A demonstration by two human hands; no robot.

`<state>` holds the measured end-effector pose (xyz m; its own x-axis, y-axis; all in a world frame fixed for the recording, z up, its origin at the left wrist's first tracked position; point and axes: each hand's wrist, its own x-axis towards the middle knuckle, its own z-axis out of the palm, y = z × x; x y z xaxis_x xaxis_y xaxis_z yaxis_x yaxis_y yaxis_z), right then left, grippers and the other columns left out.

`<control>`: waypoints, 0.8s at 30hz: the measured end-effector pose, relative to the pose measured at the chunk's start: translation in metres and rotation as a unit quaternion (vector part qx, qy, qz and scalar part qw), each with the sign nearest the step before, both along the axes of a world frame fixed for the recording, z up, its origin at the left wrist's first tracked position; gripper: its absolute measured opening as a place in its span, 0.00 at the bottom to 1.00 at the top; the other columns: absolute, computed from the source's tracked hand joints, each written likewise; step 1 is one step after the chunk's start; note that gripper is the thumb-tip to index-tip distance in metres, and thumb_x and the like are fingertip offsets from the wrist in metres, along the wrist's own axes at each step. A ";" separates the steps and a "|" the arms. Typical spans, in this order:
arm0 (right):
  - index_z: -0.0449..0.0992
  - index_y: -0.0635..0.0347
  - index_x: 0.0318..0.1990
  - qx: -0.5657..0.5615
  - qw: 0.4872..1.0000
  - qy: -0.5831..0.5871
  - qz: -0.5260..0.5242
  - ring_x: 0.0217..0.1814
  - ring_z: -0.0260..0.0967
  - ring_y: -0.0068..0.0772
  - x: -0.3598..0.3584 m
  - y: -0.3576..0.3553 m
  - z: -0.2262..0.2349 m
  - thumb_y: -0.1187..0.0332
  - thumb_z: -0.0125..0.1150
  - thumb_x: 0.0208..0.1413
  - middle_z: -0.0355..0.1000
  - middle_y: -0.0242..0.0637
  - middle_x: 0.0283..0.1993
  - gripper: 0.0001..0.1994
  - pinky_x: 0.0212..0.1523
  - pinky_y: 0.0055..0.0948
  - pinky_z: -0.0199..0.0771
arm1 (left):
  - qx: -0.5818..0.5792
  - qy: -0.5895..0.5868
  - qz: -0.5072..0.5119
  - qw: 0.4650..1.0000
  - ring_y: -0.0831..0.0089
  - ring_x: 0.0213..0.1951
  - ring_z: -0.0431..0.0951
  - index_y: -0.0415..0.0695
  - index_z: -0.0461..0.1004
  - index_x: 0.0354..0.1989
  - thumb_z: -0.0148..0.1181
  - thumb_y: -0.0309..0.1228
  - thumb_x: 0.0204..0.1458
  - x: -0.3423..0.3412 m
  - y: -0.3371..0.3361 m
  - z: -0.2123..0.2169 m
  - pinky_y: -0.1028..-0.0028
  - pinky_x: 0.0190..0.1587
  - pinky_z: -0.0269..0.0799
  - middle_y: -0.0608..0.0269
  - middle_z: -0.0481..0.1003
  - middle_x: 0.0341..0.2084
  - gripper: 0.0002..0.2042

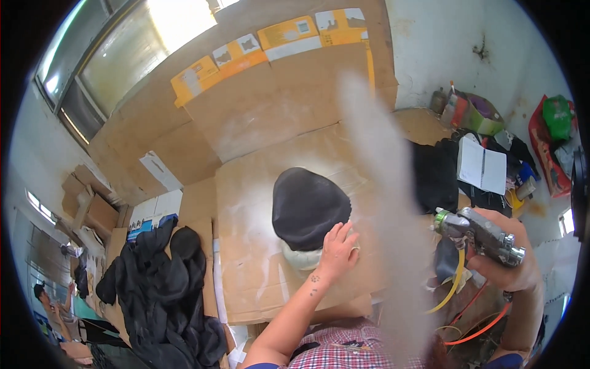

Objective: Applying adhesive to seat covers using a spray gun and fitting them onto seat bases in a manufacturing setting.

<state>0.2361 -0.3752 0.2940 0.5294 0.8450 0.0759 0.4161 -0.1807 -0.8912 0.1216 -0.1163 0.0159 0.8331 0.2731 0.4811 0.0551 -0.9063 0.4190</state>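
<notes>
A rounded black fabric-like piece (310,209) with a slightly jagged right edge sits over a pale rounded form (301,258) on the cardboard-covered table. My left hand (338,249) rests at the near right edge of this piece, fingers extended and touching it; its thumb is hard to make out. To the right, my right hand (510,252) is closed around a metal spray gun (485,237) with a green-tipped nozzle, held up and pointing left. A yellow hose (456,286) hangs from the gun. A blurred pale strip (387,203) close to the camera hides part of the table between my hands.
Black fabric pieces (163,295) are heaped left of the table. More black cloth (433,178) lies at the right, beside an open notebook (482,166). Cardboard sheets (283,92) line the back. An orange hose (485,332) curves below my right hand. Another person (58,310) is at far left.
</notes>
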 end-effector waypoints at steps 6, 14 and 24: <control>0.66 0.67 0.53 0.013 0.999 -0.003 -0.032 0.31 0.68 0.22 -0.063 0.041 0.000 0.77 0.62 0.40 0.72 0.35 0.33 0.27 0.34 0.22 0.68 | -0.110 -0.048 0.027 0.992 0.54 0.47 0.68 0.41 0.73 0.36 0.58 0.23 0.40 -0.105 0.034 -0.003 0.60 0.51 0.64 0.53 0.72 0.41 0.12; 0.69 0.66 0.50 -0.032 0.987 -0.141 0.070 0.28 0.72 0.25 -0.170 0.090 0.019 0.77 0.60 0.40 0.75 0.39 0.33 0.24 0.32 0.22 0.71 | -0.175 -0.046 0.188 0.965 0.56 0.39 0.71 0.42 0.74 0.31 0.56 0.23 0.41 -0.266 0.095 -0.056 0.63 0.44 0.67 0.54 0.74 0.31 0.07; 0.68 0.63 0.52 -0.149 0.943 -0.266 0.132 0.34 0.75 0.45 -0.294 0.142 0.053 0.77 0.61 0.34 0.74 0.46 0.37 0.29 0.34 0.31 0.74 | -0.261 -0.085 0.210 0.938 0.55 0.38 0.72 0.41 0.75 0.31 0.56 0.25 0.42 -0.315 0.117 -0.082 0.63 0.43 0.68 0.54 0.74 0.29 0.06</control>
